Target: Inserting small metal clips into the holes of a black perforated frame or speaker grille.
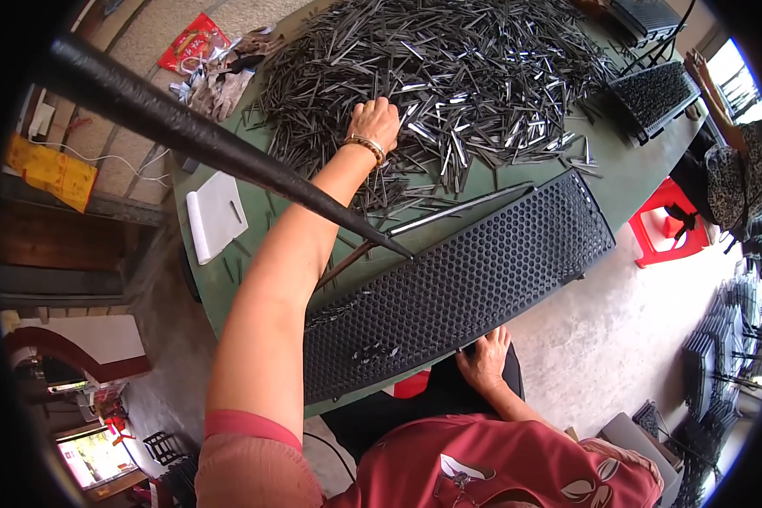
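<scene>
My left hand (pixel 374 124) reaches to the near side of a big pile of thin black strips (pixel 449 76) on the green table. Its fingers are curled shut among the strips; what they hold is hidden. A long black panel with rows of round holes (pixel 483 262) lies slanted in front of me. A few short dark strip ends (pixel 374 352) show in the holes near its left end. At the panel's near edge my right hand (pixel 487 360) is closed, its fingers curled against that edge.
A thick dark rod (pixel 212 152) crosses above my left arm to the panel. On the table's left lie a white notepad (pixel 216 216), gloves (pixel 224 89) and a red packet (pixel 193 44). A filled black tray (pixel 654 97), another person's arm (pixel 709 93) and a red stool (pixel 665 229) are at right.
</scene>
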A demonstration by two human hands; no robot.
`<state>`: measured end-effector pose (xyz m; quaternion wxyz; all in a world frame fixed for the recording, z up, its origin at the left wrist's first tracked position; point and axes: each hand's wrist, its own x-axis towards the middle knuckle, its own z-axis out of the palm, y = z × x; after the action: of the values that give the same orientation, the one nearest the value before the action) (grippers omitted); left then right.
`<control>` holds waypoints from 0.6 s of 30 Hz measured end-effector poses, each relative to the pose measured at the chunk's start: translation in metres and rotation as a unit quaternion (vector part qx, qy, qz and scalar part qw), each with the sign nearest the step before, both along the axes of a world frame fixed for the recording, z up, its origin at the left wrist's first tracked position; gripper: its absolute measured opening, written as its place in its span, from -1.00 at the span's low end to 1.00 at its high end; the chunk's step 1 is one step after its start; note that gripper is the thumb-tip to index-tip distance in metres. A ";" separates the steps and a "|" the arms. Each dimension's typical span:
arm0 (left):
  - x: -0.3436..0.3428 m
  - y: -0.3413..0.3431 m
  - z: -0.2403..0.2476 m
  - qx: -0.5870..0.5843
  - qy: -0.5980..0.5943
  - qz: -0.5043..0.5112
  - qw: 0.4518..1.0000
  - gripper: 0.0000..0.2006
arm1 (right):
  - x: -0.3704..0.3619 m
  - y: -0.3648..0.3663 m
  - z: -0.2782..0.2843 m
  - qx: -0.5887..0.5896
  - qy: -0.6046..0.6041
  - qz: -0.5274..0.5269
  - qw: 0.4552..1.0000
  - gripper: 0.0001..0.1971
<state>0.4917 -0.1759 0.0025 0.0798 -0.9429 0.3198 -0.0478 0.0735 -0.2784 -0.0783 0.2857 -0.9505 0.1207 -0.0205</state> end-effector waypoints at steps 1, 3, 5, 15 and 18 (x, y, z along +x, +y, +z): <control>-0.001 0.003 -0.001 -0.005 -0.025 -0.034 0.999 -0.57 | 0.000 -0.001 0.001 -0.004 0.002 0.001 1.000 -0.58; -0.002 0.009 -0.013 -0.027 -0.053 -0.045 0.997 -0.60 | 0.000 -0.001 0.001 -0.008 0.003 0.002 1.000 -0.58; -0.001 0.019 -0.020 -0.107 -0.132 -0.108 0.979 -0.66 | 0.000 -0.001 0.000 -0.001 0.000 0.001 1.000 -0.59; 0.008 0.066 0.011 -0.327 0.031 -0.025 0.944 -0.70 | 0.001 0.003 0.001 -0.002 -0.016 0.009 1.000 -0.59; 0.012 0.095 0.031 -0.413 0.262 0.070 0.869 -0.80 | 0.000 0.005 -0.001 -0.005 -0.018 0.014 1.000 -0.60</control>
<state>0.5041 -0.0812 0.0337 -0.4004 -0.8876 0.2134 0.0792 0.0736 -0.2737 -0.0789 0.2835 -0.9529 0.1020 -0.0337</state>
